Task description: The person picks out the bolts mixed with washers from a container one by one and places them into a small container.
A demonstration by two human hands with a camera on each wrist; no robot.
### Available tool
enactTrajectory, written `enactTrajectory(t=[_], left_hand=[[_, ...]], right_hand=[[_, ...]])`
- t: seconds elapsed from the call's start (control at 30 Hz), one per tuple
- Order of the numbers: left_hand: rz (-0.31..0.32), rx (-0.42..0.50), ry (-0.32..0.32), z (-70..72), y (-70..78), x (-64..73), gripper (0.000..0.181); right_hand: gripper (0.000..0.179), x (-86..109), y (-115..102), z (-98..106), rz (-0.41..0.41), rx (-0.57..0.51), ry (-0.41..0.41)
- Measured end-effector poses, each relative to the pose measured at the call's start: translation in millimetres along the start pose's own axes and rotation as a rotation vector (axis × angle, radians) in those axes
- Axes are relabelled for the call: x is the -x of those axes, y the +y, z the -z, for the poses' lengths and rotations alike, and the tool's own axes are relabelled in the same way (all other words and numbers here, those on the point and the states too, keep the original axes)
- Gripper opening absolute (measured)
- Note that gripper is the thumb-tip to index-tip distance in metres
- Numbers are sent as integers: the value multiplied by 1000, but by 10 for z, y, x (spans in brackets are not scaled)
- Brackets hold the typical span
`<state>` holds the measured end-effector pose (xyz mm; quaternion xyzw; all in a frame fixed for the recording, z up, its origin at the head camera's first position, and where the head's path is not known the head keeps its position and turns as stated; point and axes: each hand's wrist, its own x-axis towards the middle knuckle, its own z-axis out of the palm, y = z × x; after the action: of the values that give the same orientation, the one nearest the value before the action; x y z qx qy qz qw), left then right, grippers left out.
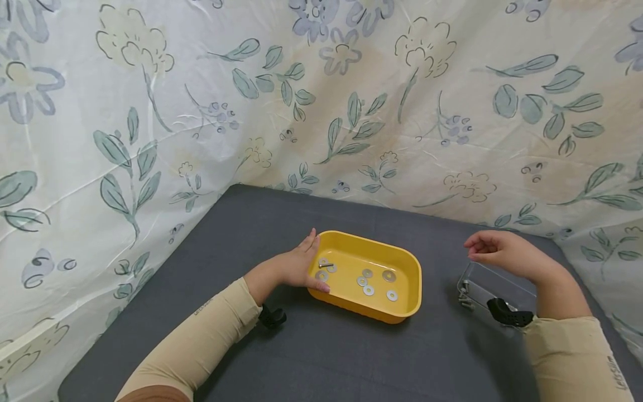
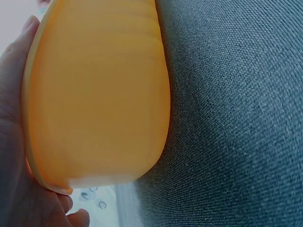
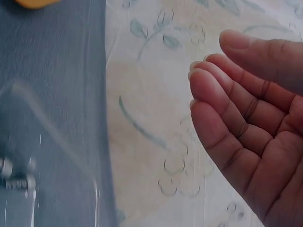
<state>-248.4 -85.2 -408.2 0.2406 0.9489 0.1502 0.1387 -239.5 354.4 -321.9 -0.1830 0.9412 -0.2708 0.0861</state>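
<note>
A yellow tray (image 1: 369,307) sits on the dark cloth, with several flat washers (image 1: 389,276) in it. Among the washers at its left end lies a bolt (image 1: 326,265). My left hand (image 1: 296,267) holds the tray's left end, thumb over the near rim and fingers spread along toward the far corner. Up close, the left wrist view shows the tray's outer wall (image 2: 99,94) beside that hand. To the right, my right hand (image 1: 507,254) hangs above a clear plastic box (image 1: 497,282), fingers loosely curled and holding nothing. Inside the box are metal bolts (image 3: 19,182).
Dark grey cloth (image 1: 361,357) covers the table. Behind it and along the left side hangs a floral curtain (image 1: 351,139). Black straps (image 1: 507,314) are worn at both wrists. The clear box stands to the right of the tray, apart from it.
</note>
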Motion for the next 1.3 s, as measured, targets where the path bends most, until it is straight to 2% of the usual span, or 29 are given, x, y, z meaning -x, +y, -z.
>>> enactTrajectory(t=[0.4,0.7,0.93,1.3], left_hand=[[-7,-2,-4,15,5,22,125],[7,-6,-6,22,19,16,127],[14,-9,-4,13,13,2,126],[17,-7,-10,15,19,-17,125]], right_hand=[[21,-357,-405,-178,50,-74,-80],[15,-677,-678,-344,145,-80,-127],[15,-952,-863,-565,231,-131,-186],[11,-1269,-1111,-899,280,-126,-248]])
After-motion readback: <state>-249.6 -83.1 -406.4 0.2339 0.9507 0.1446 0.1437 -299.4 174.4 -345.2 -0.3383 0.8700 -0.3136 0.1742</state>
